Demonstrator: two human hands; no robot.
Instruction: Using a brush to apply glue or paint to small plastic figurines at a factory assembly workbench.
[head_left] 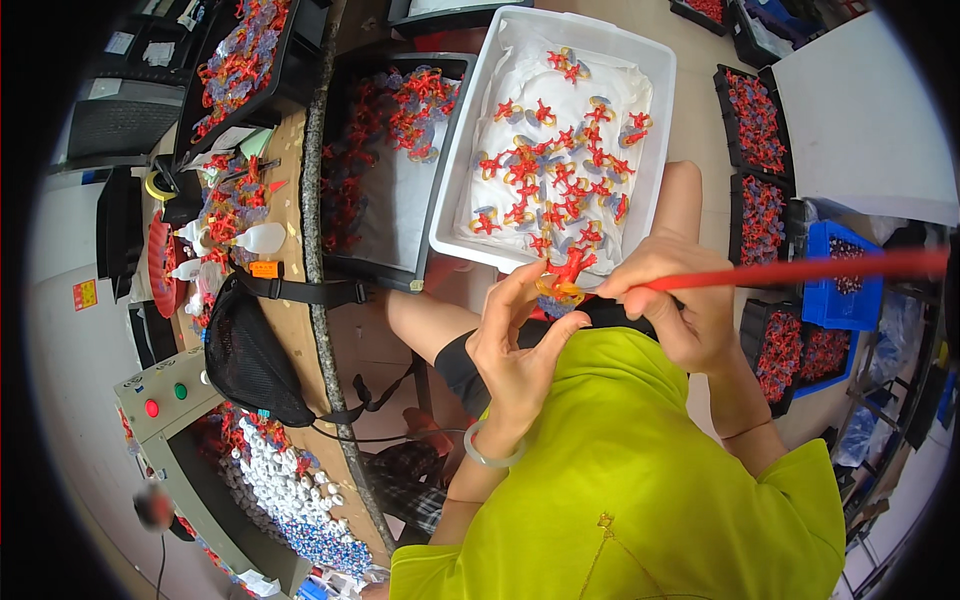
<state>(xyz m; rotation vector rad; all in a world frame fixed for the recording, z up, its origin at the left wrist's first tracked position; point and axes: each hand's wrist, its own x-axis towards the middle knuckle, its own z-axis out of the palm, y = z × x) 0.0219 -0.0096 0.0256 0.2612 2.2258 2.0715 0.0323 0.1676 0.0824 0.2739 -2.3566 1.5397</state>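
My left hand pinches a small red plastic figure between thumb and forefinger. The figure has a yellow part and a translucent bluish part below it. My right hand is closed round a long red stick-like tool, its inner end meeting the figure or just beside it; its tip is hidden by my fingers. Right beyond both hands a white tray lined with white sheet holds many similar red figures with yellow and bluish parts, lying loose.
A black tray with more figures stands left of the white one. Along the wooden bench are a white squeeze bottle, a black mesh bag and a grey machine with buttons. Black trays and a blue crate stand at right.
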